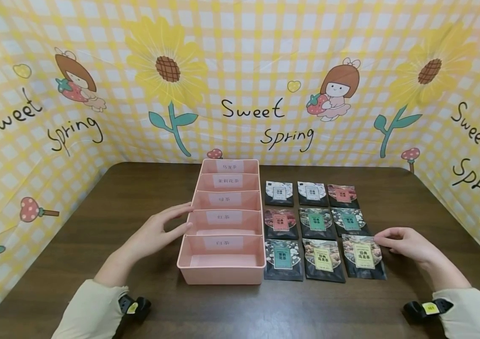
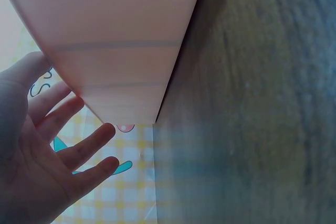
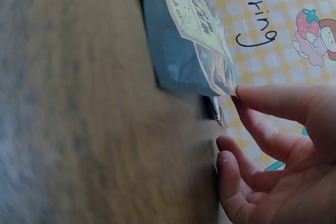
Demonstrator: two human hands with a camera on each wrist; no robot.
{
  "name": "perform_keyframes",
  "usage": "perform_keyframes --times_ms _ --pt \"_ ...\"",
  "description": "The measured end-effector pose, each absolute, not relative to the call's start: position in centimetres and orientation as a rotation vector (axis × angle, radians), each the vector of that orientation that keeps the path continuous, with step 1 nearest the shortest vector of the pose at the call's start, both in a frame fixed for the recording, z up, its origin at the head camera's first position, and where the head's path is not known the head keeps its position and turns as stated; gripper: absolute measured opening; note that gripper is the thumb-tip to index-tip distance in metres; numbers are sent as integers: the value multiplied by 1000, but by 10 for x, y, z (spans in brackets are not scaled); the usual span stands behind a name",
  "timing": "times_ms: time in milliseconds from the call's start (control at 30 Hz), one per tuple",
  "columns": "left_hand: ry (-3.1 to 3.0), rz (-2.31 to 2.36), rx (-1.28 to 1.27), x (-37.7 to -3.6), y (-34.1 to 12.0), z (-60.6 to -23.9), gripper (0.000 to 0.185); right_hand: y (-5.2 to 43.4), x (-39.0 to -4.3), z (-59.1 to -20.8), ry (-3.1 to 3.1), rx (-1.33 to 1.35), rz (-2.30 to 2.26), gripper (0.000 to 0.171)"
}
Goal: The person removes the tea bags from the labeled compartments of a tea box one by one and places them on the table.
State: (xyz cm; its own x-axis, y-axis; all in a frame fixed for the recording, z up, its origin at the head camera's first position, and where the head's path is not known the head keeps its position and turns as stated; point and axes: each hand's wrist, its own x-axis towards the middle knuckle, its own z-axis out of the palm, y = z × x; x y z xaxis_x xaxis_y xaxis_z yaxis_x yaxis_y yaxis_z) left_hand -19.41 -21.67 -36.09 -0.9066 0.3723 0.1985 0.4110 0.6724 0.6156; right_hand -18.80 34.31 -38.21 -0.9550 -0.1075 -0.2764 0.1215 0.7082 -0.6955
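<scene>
A pink organiser [image 1: 223, 272] with five labelled compartments stands on the dark wooden table, and what shows of its insides is bare. My left hand [image 1: 171, 227] lies with straight fingers against its left wall; the left wrist view has the hand [image 2: 58, 148] beside the pink wall [image 2: 115, 35]. Nine tea packets lie in a three-by-three grid right of the organiser. My right hand [image 1: 401, 242] touches the top right corner of the nearest right packet [image 1: 362, 258] with its fingertips. In the right wrist view a fingertip [image 3: 247, 95] meets that packet [image 3: 184, 40] at its corner, which looks slightly raised.
The table [image 1: 138, 188] is walled on three sides by a yellow checked "Sweet Spring" backdrop [image 1: 265, 94]. Other packets include a middle front one [image 1: 323, 260] and a left front one [image 1: 283, 259]. Bare wood lies left of the organiser and along the front edge.
</scene>
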Motion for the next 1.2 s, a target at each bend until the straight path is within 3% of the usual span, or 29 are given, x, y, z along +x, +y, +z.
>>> perform_keyframes --times_ms 667,1200 --pt "-2811 -1038 -669 -194 -216 -360 45 338 -193 -383 2677 86 -969 39" --pt "-2813 -1040 -668 -193 -215 -360 45 338 -192 -378 2674 82 -1009 45"
